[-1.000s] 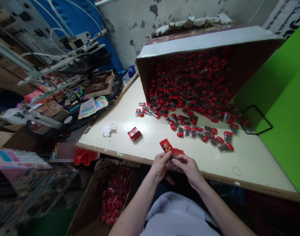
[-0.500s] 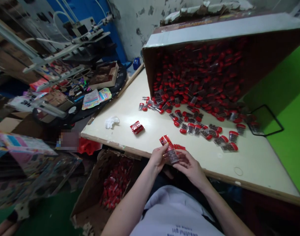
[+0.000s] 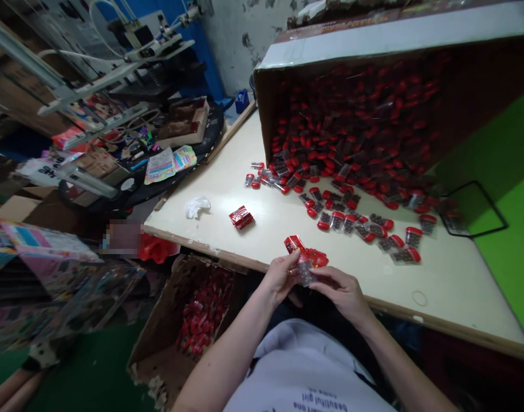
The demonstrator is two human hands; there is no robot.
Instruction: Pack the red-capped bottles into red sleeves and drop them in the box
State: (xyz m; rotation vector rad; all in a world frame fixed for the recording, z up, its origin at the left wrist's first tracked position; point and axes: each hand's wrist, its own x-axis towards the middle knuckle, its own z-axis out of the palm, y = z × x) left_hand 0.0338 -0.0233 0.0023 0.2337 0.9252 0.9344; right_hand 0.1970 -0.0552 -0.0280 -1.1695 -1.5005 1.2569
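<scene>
Red-topped clear pack (image 3: pixel 305 272), dark pieces visible inside, pinched between both hands. Hands together, close over it: left hand (image 3: pixel 280 279) on one side, right hand (image 3: pixel 341 294) closing in from the other. Red printed header (image 3: pixel 293 244) sticking up past the left thumb; second red strip (image 3: pixel 317 258) just beside it, near the right fingers. Exact grip on the packaging partly hidden by fingers, so no call on which part each hand holds.

Directly below the forearms, white printed T-shirt (image 3: pixel 307 366) on the person's torso. Down and left of the hands, open cardboard box (image 3: pixel 152 337) with torn edges, loose red packs (image 3: pixel 204 312) heaped inside.

Just past the hands, cream table top (image 3: pixel 450 292) with brown front edge. On it, scattered red-capped clear packs (image 3: pixel 365 229), most near the far side; small red bundle (image 3: pixel 241 217) left of the hands; crumpled white glove (image 3: pixel 197 207) near the table's left edge.

Farther on, large cardboard carton (image 3: pixel 480 86) tipped on its side on the table, open mouth toward the hands, packed with the same red-capped packs, some spilled out over the lip.

Right of it, green panel (image 3: pixel 502 269) with black wire frame (image 3: pixel 474 209) against it. Left, round black table (image 3: pixel 214 123) with cards and papers on top. Beyond, machine rig (image 3: pixel 152 51) with white tubing before a blue wall. Bottom-left corner, another person's bare arm (image 3: pixel 12 389).
</scene>
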